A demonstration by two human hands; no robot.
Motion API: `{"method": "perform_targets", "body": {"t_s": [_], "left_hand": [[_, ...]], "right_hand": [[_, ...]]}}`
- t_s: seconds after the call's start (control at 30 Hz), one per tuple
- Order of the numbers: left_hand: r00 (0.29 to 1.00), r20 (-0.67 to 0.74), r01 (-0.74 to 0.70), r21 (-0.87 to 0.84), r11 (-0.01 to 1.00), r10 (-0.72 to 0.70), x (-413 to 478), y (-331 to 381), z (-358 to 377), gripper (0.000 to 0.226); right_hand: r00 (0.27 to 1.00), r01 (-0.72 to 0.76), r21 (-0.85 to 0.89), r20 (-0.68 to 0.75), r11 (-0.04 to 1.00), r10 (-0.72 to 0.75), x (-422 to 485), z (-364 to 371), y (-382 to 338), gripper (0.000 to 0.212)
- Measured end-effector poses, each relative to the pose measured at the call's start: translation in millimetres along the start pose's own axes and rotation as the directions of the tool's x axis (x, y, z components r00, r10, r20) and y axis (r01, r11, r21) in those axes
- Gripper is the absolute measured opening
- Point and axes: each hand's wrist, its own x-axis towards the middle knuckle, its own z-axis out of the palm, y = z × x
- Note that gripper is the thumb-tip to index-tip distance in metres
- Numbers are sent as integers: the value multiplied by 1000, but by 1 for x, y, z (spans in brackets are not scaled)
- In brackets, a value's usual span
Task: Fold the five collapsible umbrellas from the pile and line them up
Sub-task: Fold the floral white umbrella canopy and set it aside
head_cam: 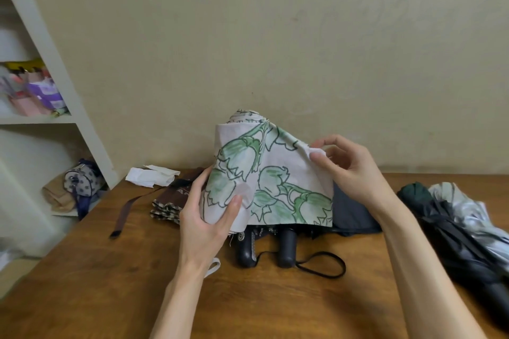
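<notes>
Above the wooden table (137, 283), the left hand (205, 224) wraps the rolled floral umbrella (256, 173) (held upright), while the right hand (349, 170) pinches its loose flap. Beneath it lie two black handles (286, 248); right, a dark umbrella pile (454, 228); left, brown fabric (170, 201).

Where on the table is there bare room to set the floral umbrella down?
Bare table near the front edge, left of the left hand. Crowded: black handles under the floral umbrella, dark umbrellas at right.
</notes>
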Motion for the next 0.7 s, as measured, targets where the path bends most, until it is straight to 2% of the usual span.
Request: {"method": "perform_targets", "body": {"t_s": [0.23,0.33,0.37,0.43,0.5,0.53,0.6,0.7], "left_hand": [[1000,20,-20,38,999,19,0,2,0,66],[1000,28,-7,31,999,7,0,3,0,66],[1000,30,-2,21,1000,1,-1,3,1,65],[1000,24,10,-1,1000,-10,-1,2,2,65],[1000,8,21,-20,1000,-21,-1,1,3,64],[1000,-2,24,-26,999,-24,-1,1,3,64],[1000,-17,20,-21,1000,-20,-1,1,3,64],[999,-27,21,-7,1000,-22,-1,-2,1,64]], "right_hand": [[971,-180,-257,-199,949,131,6,1,11,23],[974,-170,-369,-202,914,100,8,-11,10,24],[982,-133,-341,-175,931,76,8,-14,8,22],[992,-62,-77,-115,995,53,6,-16,6,16],[994,-57,212,-76,976,75,1,-13,4,12],[995,-60,265,-65,962,80,1,-10,5,12],[998,-51,218,-35,975,60,2,-4,8,14],[999,-36,2,-11,999,36,3,3,8,14]]}}
